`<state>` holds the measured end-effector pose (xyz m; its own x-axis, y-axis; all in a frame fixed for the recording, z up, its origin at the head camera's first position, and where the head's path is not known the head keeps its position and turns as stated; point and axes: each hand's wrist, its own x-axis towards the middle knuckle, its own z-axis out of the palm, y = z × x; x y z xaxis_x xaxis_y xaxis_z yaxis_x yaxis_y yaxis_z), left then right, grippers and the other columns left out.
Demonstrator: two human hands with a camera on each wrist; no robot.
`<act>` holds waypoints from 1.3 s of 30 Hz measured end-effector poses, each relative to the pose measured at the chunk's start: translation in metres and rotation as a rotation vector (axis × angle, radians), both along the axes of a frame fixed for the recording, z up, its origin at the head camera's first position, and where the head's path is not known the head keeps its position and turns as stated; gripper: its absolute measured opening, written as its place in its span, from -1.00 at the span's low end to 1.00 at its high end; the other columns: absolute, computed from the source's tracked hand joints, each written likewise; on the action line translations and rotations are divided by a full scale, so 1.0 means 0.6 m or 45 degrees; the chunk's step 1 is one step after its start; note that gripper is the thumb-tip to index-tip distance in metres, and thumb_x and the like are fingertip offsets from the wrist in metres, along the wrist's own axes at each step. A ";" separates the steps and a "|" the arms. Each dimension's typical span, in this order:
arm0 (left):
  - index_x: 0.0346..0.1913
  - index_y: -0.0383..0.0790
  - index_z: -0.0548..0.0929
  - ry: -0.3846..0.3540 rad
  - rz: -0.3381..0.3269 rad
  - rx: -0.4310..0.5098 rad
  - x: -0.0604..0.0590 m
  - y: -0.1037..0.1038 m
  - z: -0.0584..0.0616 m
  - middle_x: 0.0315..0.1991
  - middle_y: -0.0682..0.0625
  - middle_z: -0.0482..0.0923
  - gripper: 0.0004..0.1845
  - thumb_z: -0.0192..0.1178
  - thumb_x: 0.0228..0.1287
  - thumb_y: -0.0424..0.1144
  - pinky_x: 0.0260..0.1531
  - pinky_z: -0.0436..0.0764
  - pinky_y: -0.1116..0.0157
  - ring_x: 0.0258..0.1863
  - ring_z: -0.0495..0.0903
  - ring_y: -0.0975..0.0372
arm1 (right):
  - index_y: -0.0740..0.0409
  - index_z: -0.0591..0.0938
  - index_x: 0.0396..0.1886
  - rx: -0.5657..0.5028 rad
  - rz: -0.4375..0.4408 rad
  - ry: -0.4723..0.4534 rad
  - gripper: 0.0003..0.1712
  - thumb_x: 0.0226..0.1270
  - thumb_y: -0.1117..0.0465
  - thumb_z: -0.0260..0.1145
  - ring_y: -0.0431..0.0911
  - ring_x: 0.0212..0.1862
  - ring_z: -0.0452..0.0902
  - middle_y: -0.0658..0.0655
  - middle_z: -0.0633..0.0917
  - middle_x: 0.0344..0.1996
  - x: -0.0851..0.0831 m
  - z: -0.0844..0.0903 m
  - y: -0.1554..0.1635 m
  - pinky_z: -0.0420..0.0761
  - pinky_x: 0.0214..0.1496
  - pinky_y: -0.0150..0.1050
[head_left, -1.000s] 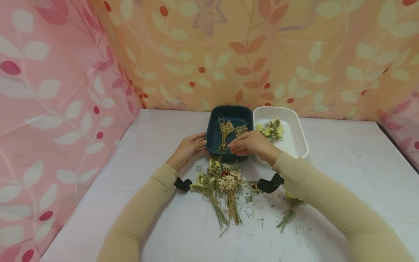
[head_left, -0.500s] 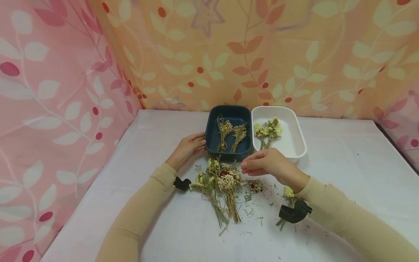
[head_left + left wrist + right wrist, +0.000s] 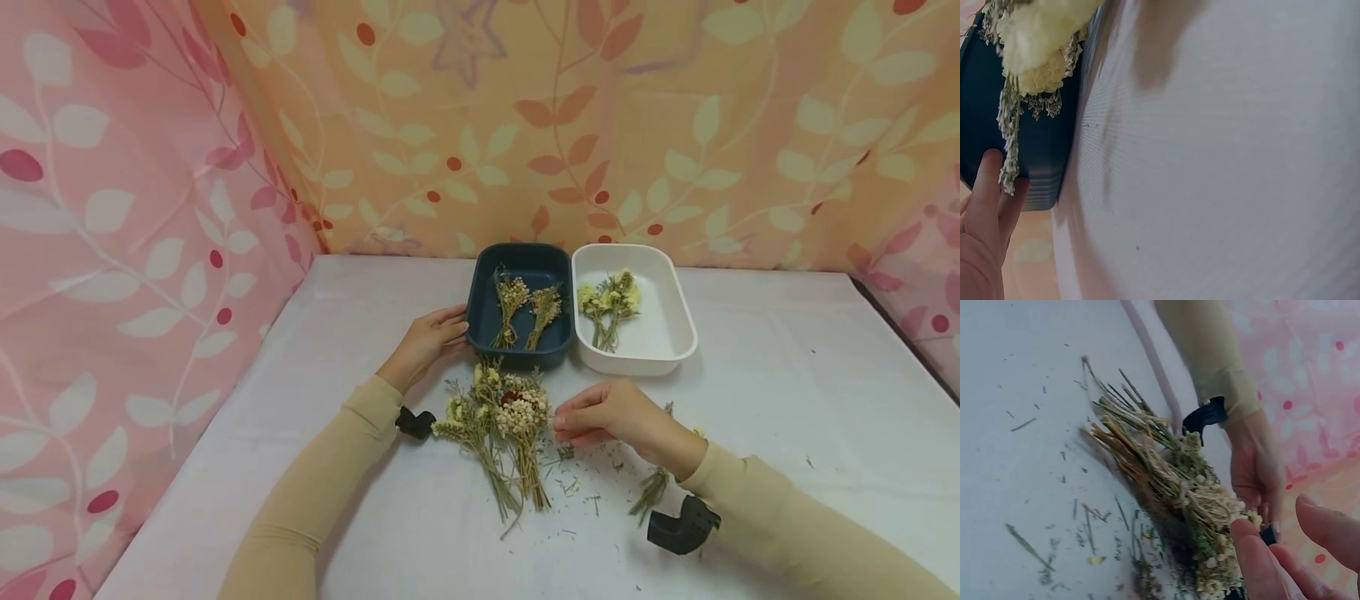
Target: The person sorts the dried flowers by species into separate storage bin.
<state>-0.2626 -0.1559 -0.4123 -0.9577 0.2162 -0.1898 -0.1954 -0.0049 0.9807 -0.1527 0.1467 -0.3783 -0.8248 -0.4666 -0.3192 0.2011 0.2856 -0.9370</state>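
My left hand (image 3: 426, 343) rests against the left side of a navy tray (image 3: 525, 357); in the left wrist view its extended fingers (image 3: 985, 187) touch the tray's wall. Two small dried flower bunches (image 3: 546, 312) lie inside that tray. My right hand (image 3: 626, 421) hovers just right of the larger dried flower bouquets (image 3: 525, 408) in front of the tray. In the right wrist view its thumb and fingers are apart, with nothing visible between them. Beneath and behind the right hand the table is partly hidden.
A white tray (image 3: 682, 333) holding yellow dried flowers (image 3: 611, 300) stands against the navy tray's right side. Another small bunch (image 3: 652, 490) lies partly behind the right forearm. Stem crumbs are scattered on the white cloth (image 3: 585, 550). Patterned fabric walls (image 3: 495, 125) rise behind and at the left.
My right hand has withdrawn from over the navy tray, moving right and toward me, down beside the bouquets. Both bunches in that tray are uncovered now. The left hand keeps its place.
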 end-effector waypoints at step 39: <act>0.50 -0.19 0.30 -0.003 0.005 0.004 0.001 0.001 0.000 0.45 -0.16 0.36 -0.43 0.10 0.50 -0.35 0.34 0.53 0.11 0.35 0.47 -0.02 | 0.33 0.75 -0.06 -0.042 -0.032 -0.190 -0.61 0.24 0.12 0.46 -0.18 -0.36 0.75 0.14 0.82 -0.32 0.031 -0.070 -0.049 0.80 -0.20 -0.26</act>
<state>-0.2620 -0.1552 -0.4122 -0.9581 0.2131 -0.1916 -0.1980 -0.0089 0.9802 -0.1342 0.1172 -0.4204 -0.7809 -0.4588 -0.4239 0.3455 0.2482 -0.9050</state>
